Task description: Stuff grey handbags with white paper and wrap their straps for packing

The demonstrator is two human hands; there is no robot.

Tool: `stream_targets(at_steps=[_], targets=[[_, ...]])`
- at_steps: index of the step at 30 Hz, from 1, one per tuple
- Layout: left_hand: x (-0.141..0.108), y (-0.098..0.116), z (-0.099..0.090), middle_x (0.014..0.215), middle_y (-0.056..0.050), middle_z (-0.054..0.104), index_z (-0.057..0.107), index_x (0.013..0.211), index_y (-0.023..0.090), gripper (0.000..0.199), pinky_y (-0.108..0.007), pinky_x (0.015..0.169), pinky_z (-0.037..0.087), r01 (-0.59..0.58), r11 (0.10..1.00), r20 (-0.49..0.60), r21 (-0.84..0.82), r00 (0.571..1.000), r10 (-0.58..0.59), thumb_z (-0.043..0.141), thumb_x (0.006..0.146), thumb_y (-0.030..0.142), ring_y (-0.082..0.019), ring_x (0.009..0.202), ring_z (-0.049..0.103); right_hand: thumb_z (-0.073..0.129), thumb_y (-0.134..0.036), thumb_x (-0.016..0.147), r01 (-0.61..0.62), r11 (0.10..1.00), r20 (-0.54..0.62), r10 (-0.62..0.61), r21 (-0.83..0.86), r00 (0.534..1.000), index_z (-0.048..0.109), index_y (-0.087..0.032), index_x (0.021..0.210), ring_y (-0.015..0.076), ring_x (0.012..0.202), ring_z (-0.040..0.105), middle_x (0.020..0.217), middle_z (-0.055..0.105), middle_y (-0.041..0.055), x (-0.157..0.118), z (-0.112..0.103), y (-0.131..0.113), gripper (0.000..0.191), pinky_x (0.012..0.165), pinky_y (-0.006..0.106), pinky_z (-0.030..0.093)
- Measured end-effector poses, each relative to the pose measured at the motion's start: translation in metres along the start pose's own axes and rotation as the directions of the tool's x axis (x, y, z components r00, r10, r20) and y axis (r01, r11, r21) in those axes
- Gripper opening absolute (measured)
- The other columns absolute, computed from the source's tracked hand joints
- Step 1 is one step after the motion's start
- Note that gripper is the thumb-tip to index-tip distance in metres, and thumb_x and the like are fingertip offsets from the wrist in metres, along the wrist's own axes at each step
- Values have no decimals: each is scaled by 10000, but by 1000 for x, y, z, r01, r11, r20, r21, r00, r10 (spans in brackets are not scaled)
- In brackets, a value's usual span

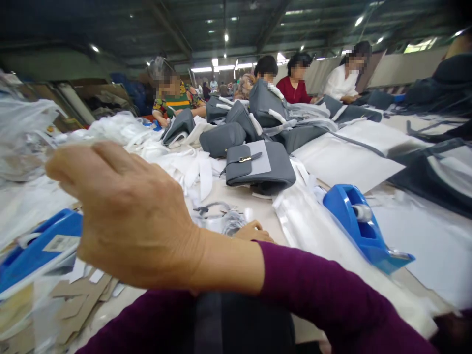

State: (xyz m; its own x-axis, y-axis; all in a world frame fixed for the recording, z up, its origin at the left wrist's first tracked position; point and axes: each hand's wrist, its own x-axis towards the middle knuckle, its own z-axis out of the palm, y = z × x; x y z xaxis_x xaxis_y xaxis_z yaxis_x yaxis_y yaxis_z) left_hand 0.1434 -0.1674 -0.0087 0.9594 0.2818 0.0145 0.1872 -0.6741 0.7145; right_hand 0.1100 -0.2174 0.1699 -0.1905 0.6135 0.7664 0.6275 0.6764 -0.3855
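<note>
My right hand [129, 216] is raised at the left, with its arm crossing in front of me. Its back faces the camera and the fingers curl into a closed grip; whatever they may hold is hidden. Beyond that forearm, my left hand [254, 231] is low over the table, partly covered, its visible fingers bent and closed beside a crumpled clear plastic bundle [233, 222]. What it grips cannot be made out. A dark item [250, 324] lies close to my body, below the right forearm. Farther forward sits a grey bag [282, 164] with a buckled strap and a pale sheet.
Blue tape dispensers stand at right [363, 226] and left [55, 238]. Grey bags [223, 139] and white wrapping [110, 125] are piled ahead. Cardboard pieces [79, 305] lie lower left, white sheets [354, 155] at right. Several people are across the table.
</note>
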Motion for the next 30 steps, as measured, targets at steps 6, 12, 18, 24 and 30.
stream_targets(at_steps=[6,12,18,24,30], targets=[[-28,7,-35,1204,-107,654,442,1369,201,474,-368,998,390,-118,784,-10,-609,990,141,413,945,410,-224,1125,601,356,-332,998,262,964,-37,-260,40,965,584,-270,1156,151,1076,521,1170,569,-4,-25,52,10,284,935,305,424],[-29,4,-57,1373,-187,514,277,1473,138,614,-419,1106,309,-329,140,-327,-934,944,42,429,918,353,-257,1297,479,444,-201,903,291,921,-156,-257,260,954,522,-231,1065,221,911,538,967,536,77,-61,90,28,183,792,396,448],[-118,14,-119,1325,-142,563,457,1318,124,407,-377,1076,360,-556,299,-625,-776,742,-243,282,951,131,-192,1221,550,385,-138,908,244,902,-143,-206,355,968,464,-240,937,200,750,507,828,505,44,-64,101,22,132,713,380,421],[-263,46,-59,1177,-103,617,555,1177,172,300,-427,987,463,-248,742,-776,-623,82,-625,514,886,235,-224,1112,584,398,-178,953,256,952,656,-300,165,692,536,-190,759,168,724,522,752,572,37,-67,123,26,238,681,302,379],[-300,59,65,1109,-91,621,544,1171,219,341,-433,914,500,-98,542,-550,-835,163,-819,571,846,318,-226,1024,603,446,-176,948,386,917,903,-250,103,351,570,-191,725,173,732,561,747,633,28,-83,137,32,256,751,314,371]])
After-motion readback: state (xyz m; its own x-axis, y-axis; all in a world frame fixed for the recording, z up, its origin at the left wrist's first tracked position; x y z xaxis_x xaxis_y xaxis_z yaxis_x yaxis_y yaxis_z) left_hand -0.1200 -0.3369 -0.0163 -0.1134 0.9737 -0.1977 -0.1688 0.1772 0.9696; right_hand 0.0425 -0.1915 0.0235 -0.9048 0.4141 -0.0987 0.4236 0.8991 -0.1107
